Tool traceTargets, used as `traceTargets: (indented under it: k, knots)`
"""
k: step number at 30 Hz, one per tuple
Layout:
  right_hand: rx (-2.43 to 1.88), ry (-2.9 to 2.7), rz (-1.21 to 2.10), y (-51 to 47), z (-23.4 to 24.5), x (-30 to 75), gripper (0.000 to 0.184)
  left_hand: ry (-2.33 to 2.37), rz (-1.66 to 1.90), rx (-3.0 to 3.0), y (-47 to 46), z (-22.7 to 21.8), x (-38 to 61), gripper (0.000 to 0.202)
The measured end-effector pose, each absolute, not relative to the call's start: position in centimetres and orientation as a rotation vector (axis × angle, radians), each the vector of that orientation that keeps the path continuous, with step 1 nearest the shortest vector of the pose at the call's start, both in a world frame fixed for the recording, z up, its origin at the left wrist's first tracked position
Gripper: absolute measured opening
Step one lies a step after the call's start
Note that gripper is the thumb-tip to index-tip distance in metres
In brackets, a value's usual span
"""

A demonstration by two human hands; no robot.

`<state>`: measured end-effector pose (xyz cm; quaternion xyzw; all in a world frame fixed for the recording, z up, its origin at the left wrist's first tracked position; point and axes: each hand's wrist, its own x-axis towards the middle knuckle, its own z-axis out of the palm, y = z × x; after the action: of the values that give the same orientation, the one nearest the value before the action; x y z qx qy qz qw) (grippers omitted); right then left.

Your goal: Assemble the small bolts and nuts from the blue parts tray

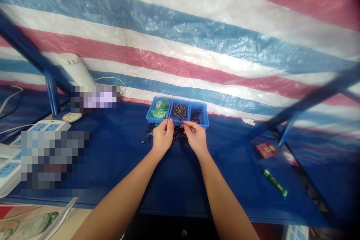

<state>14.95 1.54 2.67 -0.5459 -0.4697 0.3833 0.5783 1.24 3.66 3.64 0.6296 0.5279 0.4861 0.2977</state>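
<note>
Both my arms reach forward over a blue table (118, 157). My left hand (162, 135) and my right hand (194, 136) sit side by side just in front of a blue three-part tray (204, 120). Each hand has its fingers pinched together; whatever they pinch is too small to make out. Between and under the hands lies a scatter of small dark parts (177, 132), with a few more (147, 135) to the left. The tray's left part holds green bags (159, 108), the middle part small metal pieces (179, 111), the right part dark pieces (196, 114).
White power strips (42, 125) and cables lie at the left edge. A small red box (265, 150) and a green pen-like stick (275, 182) lie on the right. Blue metal frame bars (309, 101) slant on both sides. A striped tarp (197, 26) hangs behind.
</note>
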Motion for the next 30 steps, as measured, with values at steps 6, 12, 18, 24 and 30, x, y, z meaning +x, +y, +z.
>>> traceTargets:
  k: [6, 12, 18, 24, 30]
  knots:
    - [-1.53, -1.583, 0.536, 1.5, 1.8, 15.5, 0.016, 1.408, 1.365, 1.595, 3.8, 3.7, 1.2, 0.028]
    - [-1.576, -1.886, 0.493, 1.0, 2.1, 15.1, 0.015, 1.313, 1.431, 1.56, 4.1, 3.5, 1.0, 0.021]
    - [-1.558, -2.016, 0.439, 0.3, 3.0, 14.3, 0.018, 1.307, 1.503, 1.476, 4.5, 3.2, 0.9, 0.024]
    - [-1.486, -2.136, 0.437, 0.4, 2.9, 13.8, 0.014, 1.298, 1.512, 1.419, 4.5, 3.2, 1.1, 0.02]
    - [-1.451, -2.197, 0.441, 0.6, 2.1, 13.9, 0.013, 1.28, 1.485, 1.439, 4.4, 3.1, 1.1, 0.021]
